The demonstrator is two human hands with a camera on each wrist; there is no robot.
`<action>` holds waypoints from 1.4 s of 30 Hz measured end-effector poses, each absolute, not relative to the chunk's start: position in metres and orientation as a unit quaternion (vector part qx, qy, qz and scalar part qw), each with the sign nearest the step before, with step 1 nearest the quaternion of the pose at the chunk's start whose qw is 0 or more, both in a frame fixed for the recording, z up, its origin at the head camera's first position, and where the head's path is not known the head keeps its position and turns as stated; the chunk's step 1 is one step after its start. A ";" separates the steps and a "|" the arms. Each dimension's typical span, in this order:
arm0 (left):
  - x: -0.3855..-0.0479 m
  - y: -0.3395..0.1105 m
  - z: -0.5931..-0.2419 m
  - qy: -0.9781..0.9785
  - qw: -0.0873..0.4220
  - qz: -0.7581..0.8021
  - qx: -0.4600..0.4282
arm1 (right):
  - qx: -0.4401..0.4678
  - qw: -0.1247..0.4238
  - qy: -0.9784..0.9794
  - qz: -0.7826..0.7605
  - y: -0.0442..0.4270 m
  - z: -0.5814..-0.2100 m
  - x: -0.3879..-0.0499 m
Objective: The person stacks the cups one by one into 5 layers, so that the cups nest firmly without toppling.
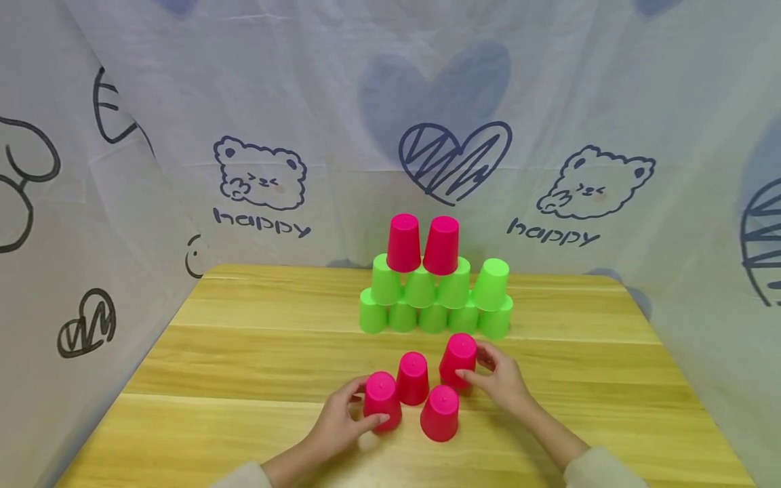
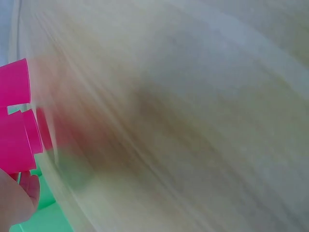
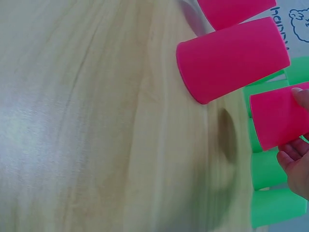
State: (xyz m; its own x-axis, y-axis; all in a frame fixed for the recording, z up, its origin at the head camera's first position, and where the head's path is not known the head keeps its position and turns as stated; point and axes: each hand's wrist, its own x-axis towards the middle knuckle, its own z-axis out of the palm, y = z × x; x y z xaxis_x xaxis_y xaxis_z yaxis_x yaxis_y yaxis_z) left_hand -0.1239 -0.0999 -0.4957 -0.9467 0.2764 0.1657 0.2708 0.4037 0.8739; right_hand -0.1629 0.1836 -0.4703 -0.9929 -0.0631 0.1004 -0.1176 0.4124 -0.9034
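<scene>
My left hand [image 1: 337, 421] grips an upside-down pink cup [image 1: 382, 401] between thumb and fingers, at the near left of a small group. My right hand [image 1: 502, 379] holds another pink cup [image 1: 458, 360] from its right side; in the right wrist view that cup [image 3: 277, 116] looks lifted off the table. Between the hands, two more pink cups stand upside down, one farther back [image 1: 413, 379] and one nearer [image 1: 440, 415]. In the left wrist view, my left hand [image 2: 17, 200] shows only partly beside a pink cup [image 2: 12, 145].
Behind the group stands a stack of upside-down green cups [image 1: 433, 315] in two rows. Two pink cups, a left one [image 1: 404, 244] and a right one [image 1: 441, 246], sit on its upper row. The wooden table [image 1: 244, 352] backs onto a printed cloth [image 1: 342, 190].
</scene>
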 end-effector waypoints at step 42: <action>-0.143 -0.108 -0.464 0.842 -0.044 0.525 0.121 | 0.083 0.069 -0.861 0.497 0.197 -0.414 -0.182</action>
